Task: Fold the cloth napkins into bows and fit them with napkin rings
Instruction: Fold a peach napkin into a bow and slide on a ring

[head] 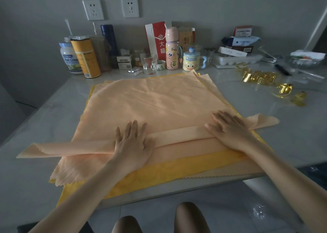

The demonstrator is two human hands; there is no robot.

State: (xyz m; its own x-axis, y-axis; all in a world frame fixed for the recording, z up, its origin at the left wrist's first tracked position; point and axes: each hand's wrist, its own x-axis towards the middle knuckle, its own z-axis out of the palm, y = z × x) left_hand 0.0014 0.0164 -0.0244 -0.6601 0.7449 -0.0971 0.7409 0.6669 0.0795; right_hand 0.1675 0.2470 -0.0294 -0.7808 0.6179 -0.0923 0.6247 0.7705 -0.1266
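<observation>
Flat hands [131, 144] [230, 129] on soft peach napkin's [150, 99] folded band

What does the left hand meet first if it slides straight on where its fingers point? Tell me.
The left hand presses flat on the peach napkin, which stretches open ahead. Past its far edge, the clear glass looks first in line, though depth is unclear.

Your left hand [131, 142] and right hand [230, 128] rest on the top napkin [150, 99]. Napkin rings [258, 76] lie beyond the right hand, a glass [149, 63] far beyond the left.
</observation>
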